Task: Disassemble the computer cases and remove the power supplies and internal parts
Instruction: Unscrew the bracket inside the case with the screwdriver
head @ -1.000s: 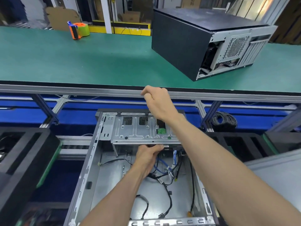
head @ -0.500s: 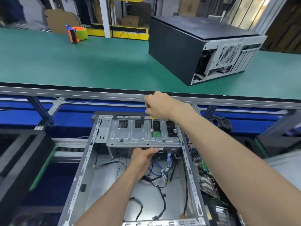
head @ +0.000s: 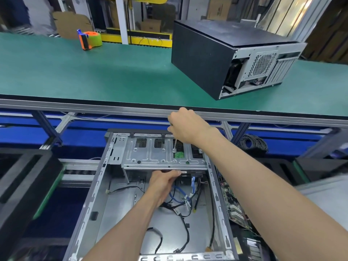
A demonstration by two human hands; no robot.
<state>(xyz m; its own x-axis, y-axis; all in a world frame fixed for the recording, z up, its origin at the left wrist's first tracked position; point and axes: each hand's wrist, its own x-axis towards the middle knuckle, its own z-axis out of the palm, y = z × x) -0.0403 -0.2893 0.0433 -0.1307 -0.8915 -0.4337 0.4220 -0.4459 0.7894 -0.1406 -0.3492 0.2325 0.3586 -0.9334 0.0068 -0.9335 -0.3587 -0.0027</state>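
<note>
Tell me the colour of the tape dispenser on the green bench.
Orange, with a green tape roll; tape dispenser, head view.

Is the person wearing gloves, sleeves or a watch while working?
No. Both the left hand and the right hand are bare, with no gloves, rings or watch showing. Both forearms are uncovered as far as the picture reaches; no sleeve shows.
</note>
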